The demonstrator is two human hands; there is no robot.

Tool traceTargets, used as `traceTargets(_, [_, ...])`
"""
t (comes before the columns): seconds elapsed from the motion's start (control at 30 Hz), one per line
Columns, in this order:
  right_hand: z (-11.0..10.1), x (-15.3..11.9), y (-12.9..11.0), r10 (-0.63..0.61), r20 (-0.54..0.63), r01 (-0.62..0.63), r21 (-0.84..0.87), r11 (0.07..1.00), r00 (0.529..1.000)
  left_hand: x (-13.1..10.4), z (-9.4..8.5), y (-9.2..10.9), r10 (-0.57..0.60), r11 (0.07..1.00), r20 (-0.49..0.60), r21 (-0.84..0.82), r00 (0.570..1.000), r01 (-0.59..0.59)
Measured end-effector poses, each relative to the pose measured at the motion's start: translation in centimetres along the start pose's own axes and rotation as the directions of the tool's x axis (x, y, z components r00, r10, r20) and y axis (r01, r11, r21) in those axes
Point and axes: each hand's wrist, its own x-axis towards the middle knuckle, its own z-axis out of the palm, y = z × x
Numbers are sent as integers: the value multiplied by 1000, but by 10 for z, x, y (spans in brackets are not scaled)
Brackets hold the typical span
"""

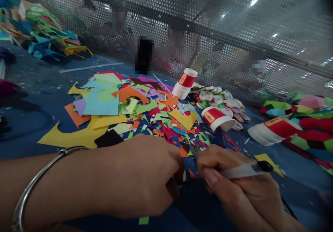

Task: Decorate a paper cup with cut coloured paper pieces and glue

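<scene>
My left hand (148,176), with a silver bangle on its wrist, is closed, its fingers curled down out of sight. A thin pale edge shows under its fingertips; what they hold is hidden. My right hand (234,187) is closed around a pen (239,170) with a whitish barrel and a black end, which slants up to the right. A grey pointed metal tip (193,150) shows just beyond the right fingers; I cannot tell whether it is held. Beyond both hands lies a heap of coloured paper scraps (161,121).
Stacked red-and-white paper cups (187,77) stand behind the scraps; another cup (217,118) lies tipped. More stacked cups (275,129) lie at right, near patchwork paper pieces (312,140). A paper pile (47,34) sits at far left. A perforated metal screen (166,20) closes the back.
</scene>
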Motion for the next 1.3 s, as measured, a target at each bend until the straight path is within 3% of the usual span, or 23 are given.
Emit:
traceTargets(0.2, [0,-1,-1,-56,5,56,-70,996,998,-5,0,2,51,997,-24,56,998,-50])
traceTargets(0.4, [0,-2,0,-75,41,79,-92,993,996,-4,0,0,97,992,21,83,995,-98])
traceTargets(0.57, [-1,-3,-2,-133,33,137,-209,968,991,-8,-1,2,149,978,1,146,989,-148])
traceTargets(0.67, [0,0,-2,-187,32,189,-271,944,982,-19,4,5,161,982,-96,112,982,-150])
traceTargets(0.77, [0,2,-3,-242,13,234,-312,921,970,-31,22,4,174,983,-187,90,967,-160])
traceTargets(0.93, [0,0,-5,-248,11,236,-344,909,969,-33,45,3,108,986,-318,158,942,-60])
traceTargets(1.3, [8,-3,8,-266,-71,225,-352,909,962,-31,43,10,39,981,-384,192,923,39])
